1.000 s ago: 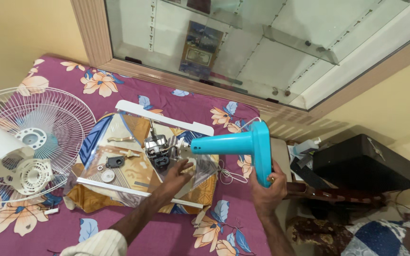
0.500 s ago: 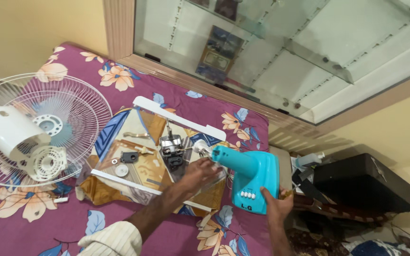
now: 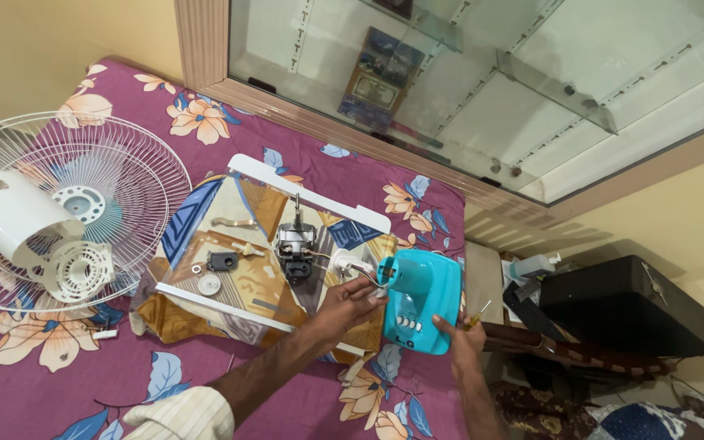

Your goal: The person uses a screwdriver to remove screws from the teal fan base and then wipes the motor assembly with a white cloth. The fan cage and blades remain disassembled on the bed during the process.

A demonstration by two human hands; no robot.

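Teal fan base point(image 3: 419, 300) now laid flatter than before, at 3 o'clock of the motor point(image 3: 295, 244), left hand point(image 3: 350, 300) fingers curled onto its rim, right hand point(image 3: 459, 336) pinching its lower edge, screwdriver point(image 3: 476, 314) tucked alongside.

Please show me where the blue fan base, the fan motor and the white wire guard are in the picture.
blue fan base point(image 3: 421, 297): head view, on its top face above the buttons.
fan motor point(image 3: 293, 243): head view, on the metal body.
white wire guard point(image 3: 136, 167): head view, on the wire mesh, right side.
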